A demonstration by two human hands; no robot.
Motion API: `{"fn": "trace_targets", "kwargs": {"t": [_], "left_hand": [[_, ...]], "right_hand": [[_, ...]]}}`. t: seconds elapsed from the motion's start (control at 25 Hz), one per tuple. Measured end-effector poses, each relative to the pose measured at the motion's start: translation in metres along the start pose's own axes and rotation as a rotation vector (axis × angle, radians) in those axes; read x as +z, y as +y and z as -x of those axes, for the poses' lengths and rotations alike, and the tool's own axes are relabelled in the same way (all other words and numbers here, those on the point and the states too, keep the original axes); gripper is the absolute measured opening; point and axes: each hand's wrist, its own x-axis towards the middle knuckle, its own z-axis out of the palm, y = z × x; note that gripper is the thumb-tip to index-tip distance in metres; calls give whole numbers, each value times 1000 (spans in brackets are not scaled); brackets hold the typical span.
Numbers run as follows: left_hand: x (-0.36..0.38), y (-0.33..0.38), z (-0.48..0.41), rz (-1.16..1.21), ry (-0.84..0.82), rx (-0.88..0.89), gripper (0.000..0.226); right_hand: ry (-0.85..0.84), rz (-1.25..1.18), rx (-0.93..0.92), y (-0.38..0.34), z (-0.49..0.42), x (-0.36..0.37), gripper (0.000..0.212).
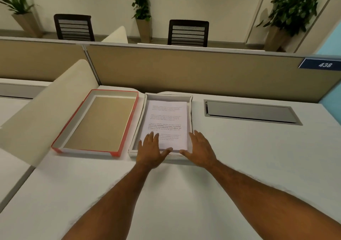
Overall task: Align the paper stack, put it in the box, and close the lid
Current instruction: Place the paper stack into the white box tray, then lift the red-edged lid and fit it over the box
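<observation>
A stack of printed white paper (166, 121) lies flat inside an open white box (168, 96) at the middle of the desk. The red-edged lid (132, 114) lies upside down just left of the box, its tan inside facing up. My left hand (150, 149) rests palm down on the near left corner of the stack, fingers spread. My right hand (200, 148) lies flat at the box's near right corner, its thumb at the paper's near edge. Neither hand grips anything.
A beige curved divider (48, 106) slants along the desk's left side beside the lid. A grey cable hatch (251, 112) is set into the desk at the right. A tan partition (184, 69) closes the back, with chairs and plants behind it.
</observation>
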Motion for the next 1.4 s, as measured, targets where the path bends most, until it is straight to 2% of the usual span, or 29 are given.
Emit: {"fn": "trace_targets", "kwargs": {"t": [0.24, 0.48, 0.6, 0.72, 0.84, 1.16, 1.28, 1.4], "left_hand": [[-2, -31, 34, -16, 37, -60, 99], [-25, -96, 30, -25, 127, -115, 92], [-40, -141, 23, 40, 188, -229, 85], [-49, -188, 16, 109, 179, -362, 84], [-52, -230, 15, 150, 279, -484, 86], [-60, -295, 2, 549, 335, -763, 136], [-54, -306, 1, 699, 388, -784, 139], [-51, -301, -1, 822, 552, -781, 130]], "right_hand": [[-28, 48, -100, -12, 20, 9, 94], [-32, 2, -114, -68, 15, 30, 92], [-47, -21, -133, -109, 7, 44, 89], [-90, -63, -163, -150, -6, 60, 88], [-108, -107, -194, -184, -20, 76, 87], [-164, 32, -191, -225, -62, 109, 94], [-180, 54, -226, -233, -68, 117, 93], [-158, 55, -245, -236, -65, 121, 91]]}}
